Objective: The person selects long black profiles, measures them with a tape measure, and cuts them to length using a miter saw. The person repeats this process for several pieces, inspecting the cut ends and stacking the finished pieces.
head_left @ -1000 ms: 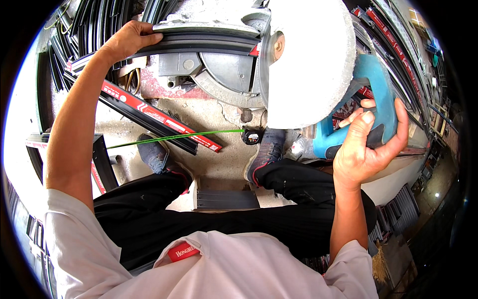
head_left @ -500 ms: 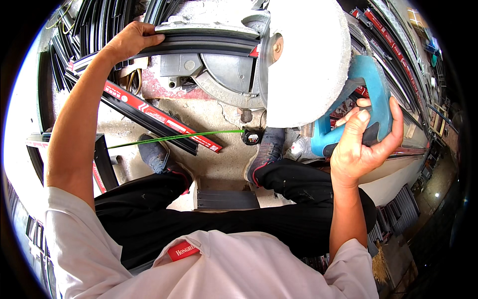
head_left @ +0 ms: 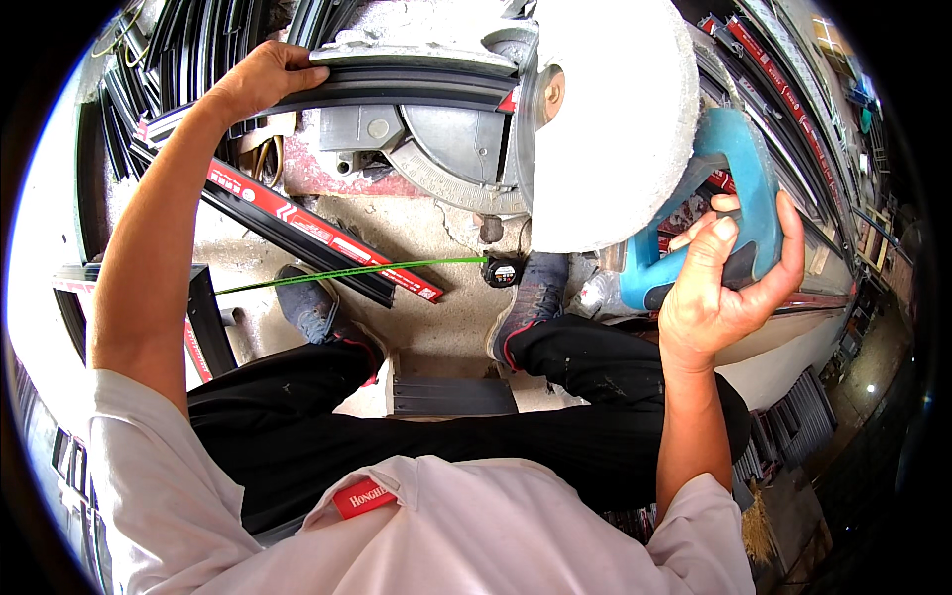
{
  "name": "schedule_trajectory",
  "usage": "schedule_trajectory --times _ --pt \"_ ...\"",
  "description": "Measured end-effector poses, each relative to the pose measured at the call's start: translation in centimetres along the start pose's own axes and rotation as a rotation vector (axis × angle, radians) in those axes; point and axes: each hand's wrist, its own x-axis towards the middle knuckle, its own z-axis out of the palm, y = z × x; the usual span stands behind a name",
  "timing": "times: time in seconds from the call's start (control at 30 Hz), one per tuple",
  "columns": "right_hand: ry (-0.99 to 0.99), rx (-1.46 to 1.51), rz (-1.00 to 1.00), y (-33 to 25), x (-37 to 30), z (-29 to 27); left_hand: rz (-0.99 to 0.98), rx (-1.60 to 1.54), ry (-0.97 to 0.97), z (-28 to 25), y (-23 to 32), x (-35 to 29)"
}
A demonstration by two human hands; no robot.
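Pinching a black bar (head_left: 416, 91) near the metal ledge (head_left: 416, 58) of the saw, the left hand (head_left: 260, 83) shows its thumb on the bar and its other fingers bent in the head view. The bar lies across the saw, its right end beside the round white guard (head_left: 610, 129). The right hand (head_left: 722, 293) has its fingers curled around the blue handle (head_left: 762, 178). Below, a tape measure (head_left: 503, 272) with green tape drawn leftward sits beside a dark shoe (head_left: 535, 297).

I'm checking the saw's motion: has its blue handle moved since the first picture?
Yes, slightly: the blue handle, with the right hand on it, has shifted left, toward the tape measure.
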Motion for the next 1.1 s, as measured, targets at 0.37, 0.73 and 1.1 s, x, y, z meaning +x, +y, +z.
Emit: schedule_trajectory --times 0.37,0.73,1.1 --pt "-0.021 -0.017 0.036 -1.4 2.2 -0.2 0.008 -0.046 0.038 0.4 -1.1 0.3" --pt "-0.014 -0.032 -0.013 -1.5 2.1 -0.2 -0.037 -0.004 0.021 -0.1 0.8 -0.3" --pt "-0.013 0.031 0.013 -1.1 1.2 0.0 -0.034 -0.056 0.006 -0.1 0.5 -0.1"
